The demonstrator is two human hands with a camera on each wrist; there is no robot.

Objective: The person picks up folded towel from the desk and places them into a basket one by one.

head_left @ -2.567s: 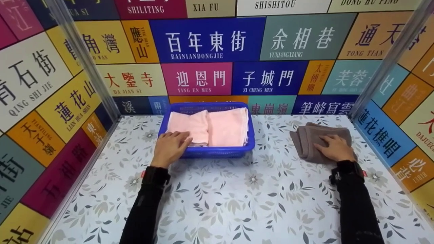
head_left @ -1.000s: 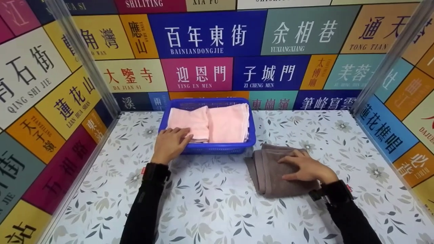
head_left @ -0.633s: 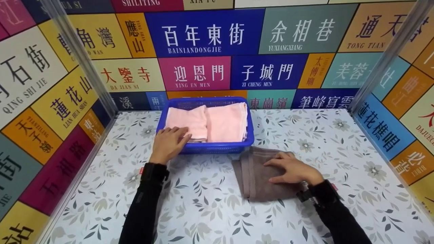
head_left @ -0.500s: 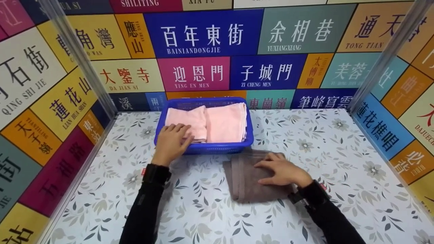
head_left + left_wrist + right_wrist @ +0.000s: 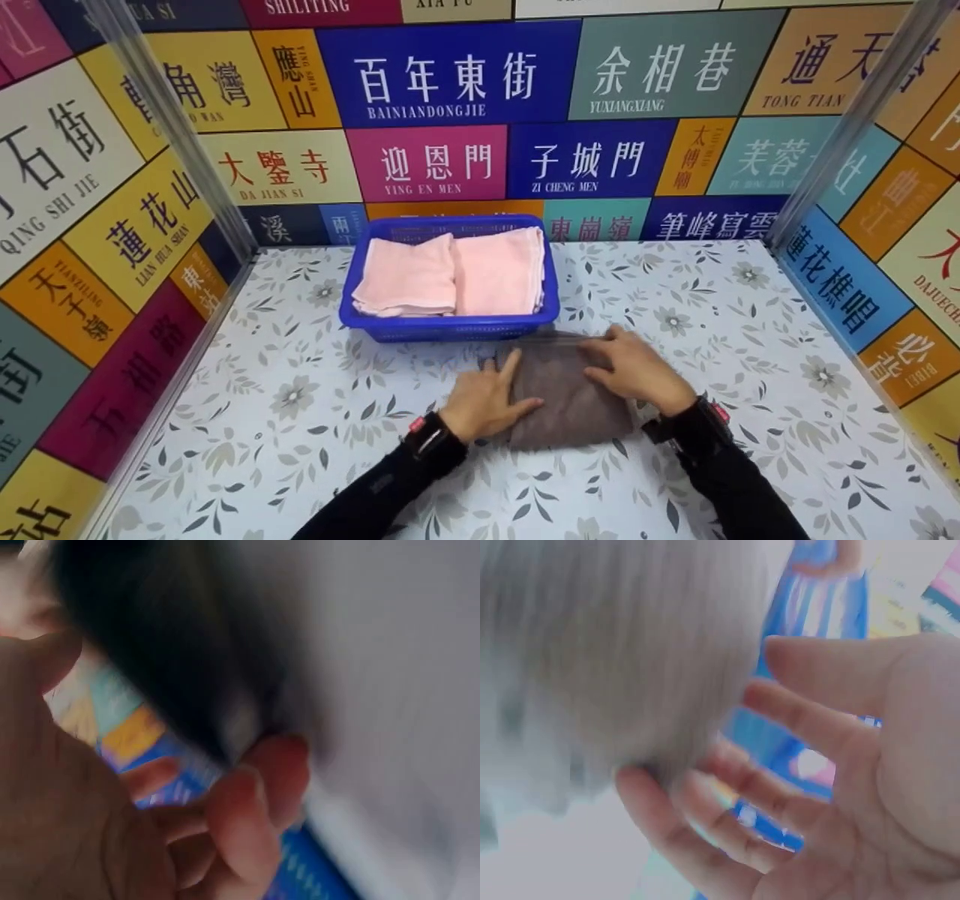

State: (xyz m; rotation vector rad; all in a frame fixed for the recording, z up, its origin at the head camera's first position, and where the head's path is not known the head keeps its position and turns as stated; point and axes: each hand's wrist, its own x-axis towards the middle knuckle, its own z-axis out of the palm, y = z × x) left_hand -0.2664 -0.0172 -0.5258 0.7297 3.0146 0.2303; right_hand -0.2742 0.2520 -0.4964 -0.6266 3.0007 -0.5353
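Note:
A folded grey-brown towel (image 5: 562, 397) is in front of the blue basket, with both hands at it in the head view. My left hand (image 5: 484, 401) grips its left side, thumb over the top. In the left wrist view the towel (image 5: 161, 630) is dark and blurred beside the curled fingertips (image 5: 259, 802). My right hand (image 5: 641, 371) holds the towel's upper right part, thumb and forefinger slightly apart on top. The right wrist view has the towel (image 5: 630, 652) blurred, with bent fingertips (image 5: 641, 791) against its edge.
The blue plastic basket (image 5: 450, 324) stands against the back wall and holds two folded pink towels (image 5: 409, 274) side by side. The floral tabletop (image 5: 247, 420) is enclosed by colourful sign-printed walls (image 5: 450, 79) at the back and sides.
My right hand has slid the grey-brown towel leftward and nearer, from the right of the table to before the basket. My left hand has left the basket's rim and reached the towel.

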